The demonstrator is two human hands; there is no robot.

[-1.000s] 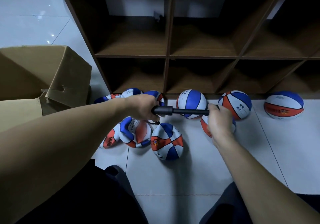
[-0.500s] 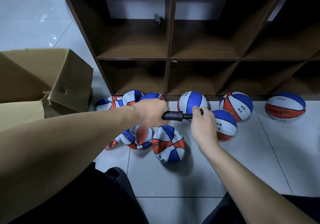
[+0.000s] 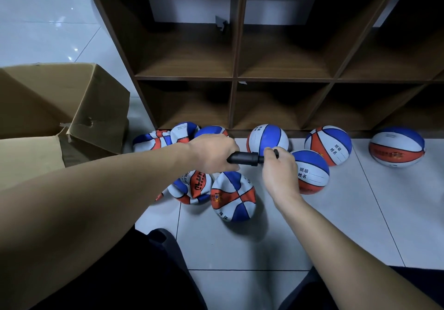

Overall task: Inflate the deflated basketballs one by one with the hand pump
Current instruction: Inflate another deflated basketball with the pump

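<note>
Fingers of the left hand are curling round the barrel end of the black pump; the right hand is gripping the pump's handle, pressed close up against the barrel. The pump is lying level in the air above the floor, over a limp ball. Whether the needle is sitting in that ball I cannot tell. More flat balls are piling up to the left, by the box. Four round balls are sitting along the shelf foot: one behind the pump, one touching the right hand, two further right.
</note>
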